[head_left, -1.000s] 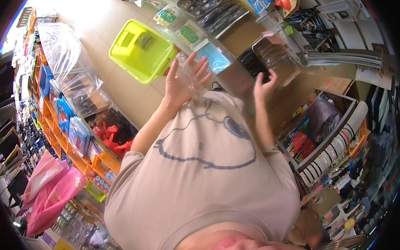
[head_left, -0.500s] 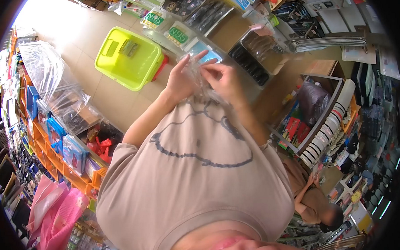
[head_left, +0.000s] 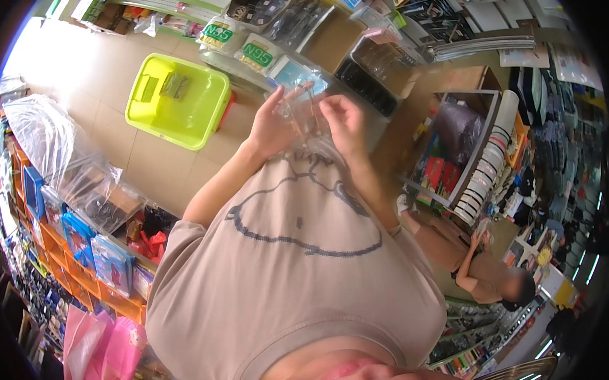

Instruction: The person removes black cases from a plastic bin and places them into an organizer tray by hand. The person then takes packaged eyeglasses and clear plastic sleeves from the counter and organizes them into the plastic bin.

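Observation:
A clear, crinkled plastic bag [head_left: 308, 115] is stretched between my hands, just in front of my shirt. My left hand [head_left: 272, 129] holds its left side, thumb up and fingers reaching behind the film. At the right side, my right hand [head_left: 346, 126] pinches the bag's edge between thumb and curled fingers. The film is see-through, so I cannot make out whether anything small is inside it.
A lime-green plastic bin [head_left: 178, 104] stands on the tiled floor at front left. Ahead are N95 packs [head_left: 256, 53] and a black tray [head_left: 366, 85]. A grey-framed crate [head_left: 452, 153] is at right; another person [head_left: 481, 264] stands behind it. Orange shelving [head_left: 70, 275] lines the left.
My right hand has drawn slightly away from my left, and the bunched bag is spread wider between them. The view has shifted a little, moving the surroundings.

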The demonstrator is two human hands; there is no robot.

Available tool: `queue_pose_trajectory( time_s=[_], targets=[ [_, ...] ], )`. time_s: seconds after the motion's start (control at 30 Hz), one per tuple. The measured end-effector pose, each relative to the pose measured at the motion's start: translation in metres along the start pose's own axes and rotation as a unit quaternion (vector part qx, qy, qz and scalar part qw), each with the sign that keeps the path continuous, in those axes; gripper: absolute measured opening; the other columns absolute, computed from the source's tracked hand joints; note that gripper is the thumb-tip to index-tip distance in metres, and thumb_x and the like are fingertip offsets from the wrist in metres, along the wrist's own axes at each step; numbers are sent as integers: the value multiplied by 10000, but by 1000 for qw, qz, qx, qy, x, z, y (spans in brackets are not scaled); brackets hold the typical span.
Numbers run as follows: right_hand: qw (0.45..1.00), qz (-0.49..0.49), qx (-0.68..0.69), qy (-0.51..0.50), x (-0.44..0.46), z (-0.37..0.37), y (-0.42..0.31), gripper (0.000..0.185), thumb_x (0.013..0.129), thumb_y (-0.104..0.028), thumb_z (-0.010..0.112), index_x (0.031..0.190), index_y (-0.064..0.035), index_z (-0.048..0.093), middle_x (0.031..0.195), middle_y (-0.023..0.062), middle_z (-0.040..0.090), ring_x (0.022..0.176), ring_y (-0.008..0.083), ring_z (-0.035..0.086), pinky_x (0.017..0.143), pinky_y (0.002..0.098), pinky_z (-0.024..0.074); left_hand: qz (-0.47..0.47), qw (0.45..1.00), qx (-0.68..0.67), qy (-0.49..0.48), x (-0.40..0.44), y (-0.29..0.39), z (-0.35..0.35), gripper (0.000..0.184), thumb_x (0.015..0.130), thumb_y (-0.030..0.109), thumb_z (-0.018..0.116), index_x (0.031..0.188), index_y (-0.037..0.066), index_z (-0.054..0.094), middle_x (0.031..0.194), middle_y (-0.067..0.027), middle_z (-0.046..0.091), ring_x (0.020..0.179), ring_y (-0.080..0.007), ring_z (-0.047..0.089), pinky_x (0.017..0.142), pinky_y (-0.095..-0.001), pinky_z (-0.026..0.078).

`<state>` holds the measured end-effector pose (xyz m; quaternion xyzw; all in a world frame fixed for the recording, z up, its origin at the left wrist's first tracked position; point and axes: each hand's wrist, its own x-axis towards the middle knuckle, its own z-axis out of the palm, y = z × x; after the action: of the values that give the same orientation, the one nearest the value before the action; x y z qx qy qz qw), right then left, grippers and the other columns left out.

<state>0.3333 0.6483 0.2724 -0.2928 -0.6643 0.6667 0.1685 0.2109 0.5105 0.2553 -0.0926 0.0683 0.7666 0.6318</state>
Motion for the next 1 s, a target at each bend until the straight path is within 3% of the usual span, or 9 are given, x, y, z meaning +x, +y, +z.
queue_pose_trajectory(
  time_s=[0.17,0.27,0.4,0.6,0.63,0.73,0.77,0.9,1.0],
  targets=[
    [993,-5,85,85,-10,-2,9,147,998,-163,645,1005,-16,649,923,17,688,849,64,616,750,226,494,-21,1000,-2,3,-2,2,4,615,1057,494,401,1533,104,390,1560,-176,421,1395,-339,441,1160,-541,321],
    [983,46,138,114,-12,-13,3,156,1005,-170,640,1053,-22,624,966,37,682,857,80,627,751,230,507,-34,999,-20,-26,2,0,-6,606,1054,482,421,1513,87,413,1512,-182,472,1369,-331,472,1160,-544,335],
    [962,67,239,114,-16,-33,-2,158,1016,-188,597,1072,-40,600,1028,85,682,897,152,666,772,300,550,-40,999,-22,11,1,-5,-8,584,1053,481,443,1471,73,443,1406,-202,542,1296,-314,532,1141,-586,382],
    [899,10,412,146,-9,-71,22,201,1014,-250,562,1087,-66,599,1021,131,704,919,258,682,834,430,558,-29,999,-21,27,4,-13,-1,563,1037,457,502,1438,63,475,1360,-208,567,1290,-316,535,1156,-595,370],
    [892,25,421,161,-7,-76,26,172,1010,-216,587,1104,-72,593,1022,133,706,858,231,685,786,381,562,-26,999,-24,37,5,-15,1,560,1035,443,509,1441,60,472,1354,-207,565,1283,-317,537,1160,-596,363],
    [942,59,277,180,9,-93,49,152,1001,-180,635,1076,-57,585,1007,114,705,814,178,669,734,308,550,-18,999,-29,40,9,-19,-3,559,1035,434,507,1445,55,470,1350,-205,565,1270,-317,541,1163,-596,358],
    [935,78,297,178,15,-98,59,157,984,-151,666,1075,-45,594,1009,116,712,770,162,669,689,271,546,-10,999,-22,47,9,-20,-2,564,1038,433,500,1447,47,470,1344,-203,566,1259,-314,546,1166,-599,353],
    [931,171,292,141,35,-136,118,169,985,-142,641,1099,-21,612,1011,146,736,767,188,695,676,303,557,15,997,-51,57,7,-24,-3,557,1051,434,466,1458,54,448,1339,-218,581,1230,-336,582,1166,-608,345],
    [917,215,273,195,52,-168,145,154,969,-114,643,1070,2,637,979,152,745,799,193,711,672,306,563,46,995,-64,64,4,-25,-8,568,1050,432,467,1471,52,438,1353,-214,567,1232,-327,577,1167,-602,347]
  ],
)
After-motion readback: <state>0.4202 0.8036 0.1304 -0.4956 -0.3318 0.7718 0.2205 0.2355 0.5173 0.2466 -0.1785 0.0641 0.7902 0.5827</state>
